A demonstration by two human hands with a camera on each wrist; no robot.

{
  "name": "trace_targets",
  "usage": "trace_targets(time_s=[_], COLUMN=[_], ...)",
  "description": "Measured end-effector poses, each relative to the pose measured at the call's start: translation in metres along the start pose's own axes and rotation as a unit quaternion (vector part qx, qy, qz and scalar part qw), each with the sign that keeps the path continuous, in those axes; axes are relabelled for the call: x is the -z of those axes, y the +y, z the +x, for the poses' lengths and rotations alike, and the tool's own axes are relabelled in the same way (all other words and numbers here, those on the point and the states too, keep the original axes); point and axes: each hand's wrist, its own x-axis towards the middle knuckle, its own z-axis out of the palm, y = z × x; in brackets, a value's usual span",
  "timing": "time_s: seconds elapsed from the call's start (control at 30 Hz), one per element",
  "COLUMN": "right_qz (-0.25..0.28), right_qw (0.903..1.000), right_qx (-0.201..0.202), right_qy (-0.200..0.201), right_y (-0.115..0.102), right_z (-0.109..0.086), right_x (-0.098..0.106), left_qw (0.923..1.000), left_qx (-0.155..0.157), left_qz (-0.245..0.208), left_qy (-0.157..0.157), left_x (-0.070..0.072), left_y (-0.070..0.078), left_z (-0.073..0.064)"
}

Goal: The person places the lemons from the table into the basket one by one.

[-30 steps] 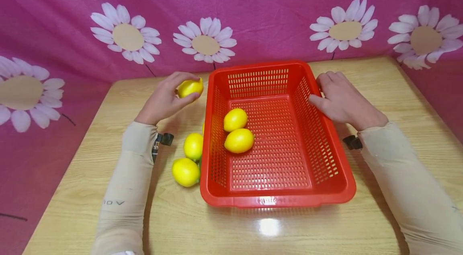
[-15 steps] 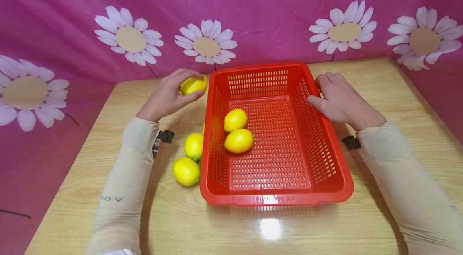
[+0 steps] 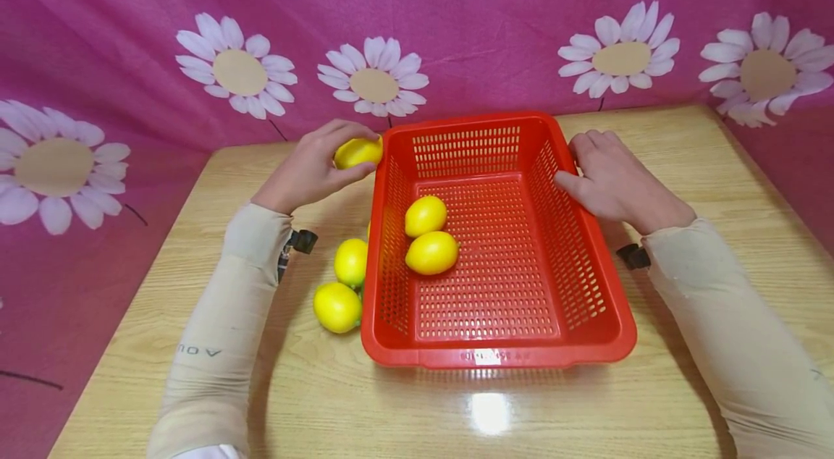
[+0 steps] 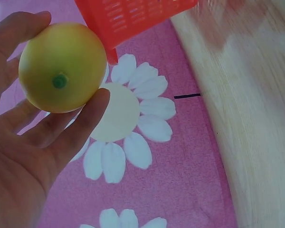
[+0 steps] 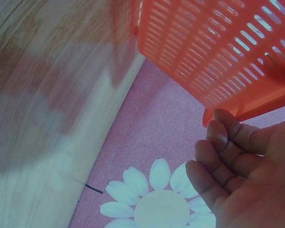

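Observation:
My left hand (image 3: 313, 166) holds a yellow lemon (image 3: 358, 153) between thumb and fingers, at the far left corner of the red plastic basket (image 3: 498, 358). In the left wrist view that lemon (image 4: 61, 66) shows a green stem end. My right hand (image 3: 609, 177) grips the basket's right rim, thumb over the inner side, fingers outside. The right wrist view has those fingers (image 5: 218, 154) curled beside the basket wall (image 5: 194, 52). Inside the basket two lemons, a farther one (image 3: 426, 216) and a nearer one (image 3: 433, 253), lie touching along the left side.
Left of the basket, two more lemons, one in front (image 3: 337, 307) and one behind (image 3: 350, 262), lie on the wooden table (image 3: 313, 401). A sliver of another lemon shows past the basket's left rim. A pink cloth (image 3: 482, 32) with daisies stands behind.
My left hand has moved right and slightly away from me with the lemon, up to the basket's left rim. The right hand stays on the right rim; the basket has barely shifted.

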Motion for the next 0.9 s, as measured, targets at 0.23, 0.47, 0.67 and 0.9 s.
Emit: trace_targets(time_s=[0.23,0.47,0.67,0.9], right_qz=[-0.001,0.0,0.0,0.001], right_qw=[1.0,1.0,0.9999,0.9999], right_qx=[0.003,-0.003,-0.009,-0.011], right_qy=[0.005,-0.001,-0.009,-0.011], right_y=[0.0,0.001,0.001,0.002], right_z=[0.0,0.001,0.001,0.001], right_x=[0.0,0.0,0.0,0.0], left_qw=[0.9998,0.9997,0.9994,0.9991], left_qx=[-0.017,-0.015,-0.017,-0.017], left_qz=[0.011,0.015,0.013,0.01], left_qy=[0.0,-0.015,-0.026,-0.038], left_x=[0.001,0.004,0.004,0.003], left_y=[0.004,0.009,0.013,0.018], left_z=[0.003,0.007,0.012,0.015])
